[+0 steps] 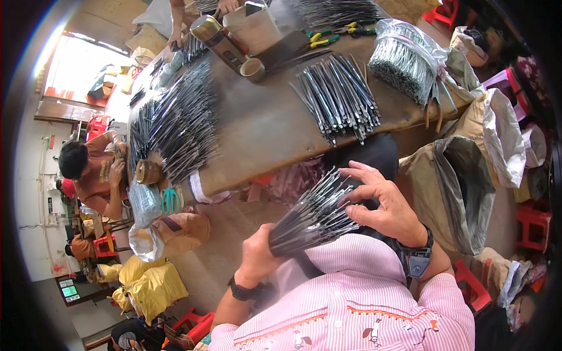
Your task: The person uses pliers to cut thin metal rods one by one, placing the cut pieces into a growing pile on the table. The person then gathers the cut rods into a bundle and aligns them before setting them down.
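My left hand [257, 253] is wrapped round the lower end of a bundle of thin dark metal rods [310, 216]. The rods fan out up and to the right, and their shiny tips look small and rounded. At that tip end is my right hand [380, 205], its fingers curved and apart, the fingertips at or very close to the outermost tips. Whether it touches a single rod I cannot tell. Both wrists wear dark bands. Beyond my hands, on the brown table [257, 134], lies a loose pile of similar rods [339, 96].
A larger rod pile [181, 117] covers the table's left side. A plastic-wrapped rod bundle [404, 58], pliers [325, 41], a cup [253, 69] and a jar [219, 44] stand farther back. An open sack [451, 187] stands at right. A co-worker [96, 169] sits at left.
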{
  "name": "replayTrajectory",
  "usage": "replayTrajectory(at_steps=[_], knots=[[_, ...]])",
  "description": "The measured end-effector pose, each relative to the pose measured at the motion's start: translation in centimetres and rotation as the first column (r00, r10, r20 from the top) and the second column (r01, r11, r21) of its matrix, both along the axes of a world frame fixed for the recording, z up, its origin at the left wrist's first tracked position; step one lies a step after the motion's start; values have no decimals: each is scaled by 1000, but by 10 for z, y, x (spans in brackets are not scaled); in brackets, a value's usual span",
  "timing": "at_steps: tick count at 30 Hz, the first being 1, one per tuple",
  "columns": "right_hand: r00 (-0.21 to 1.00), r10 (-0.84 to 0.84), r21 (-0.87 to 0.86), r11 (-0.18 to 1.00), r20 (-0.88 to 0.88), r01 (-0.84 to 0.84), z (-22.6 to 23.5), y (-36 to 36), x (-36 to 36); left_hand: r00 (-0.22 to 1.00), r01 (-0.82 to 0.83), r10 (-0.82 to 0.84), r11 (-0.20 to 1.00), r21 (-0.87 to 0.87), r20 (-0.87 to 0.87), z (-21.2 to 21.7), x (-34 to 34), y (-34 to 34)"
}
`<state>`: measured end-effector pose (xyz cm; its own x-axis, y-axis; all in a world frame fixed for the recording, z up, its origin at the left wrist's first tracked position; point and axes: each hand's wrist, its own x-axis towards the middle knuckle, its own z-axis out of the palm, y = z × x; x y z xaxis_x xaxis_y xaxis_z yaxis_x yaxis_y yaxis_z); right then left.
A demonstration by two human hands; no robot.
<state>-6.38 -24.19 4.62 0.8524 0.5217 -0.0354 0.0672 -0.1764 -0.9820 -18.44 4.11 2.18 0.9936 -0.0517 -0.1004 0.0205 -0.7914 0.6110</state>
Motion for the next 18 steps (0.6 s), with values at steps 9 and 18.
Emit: replayTrajectory(at_steps=[9, 18], knots=[[983, 92, 73, 994, -158, -81, -7, -10, 7, 984, 42, -59, 994, 105, 169, -5, 7, 1], [988, 108, 59, 993, -114, -102, -6, -7, 4, 960, 79, -125, 979, 188, 249, -5, 11, -2]])
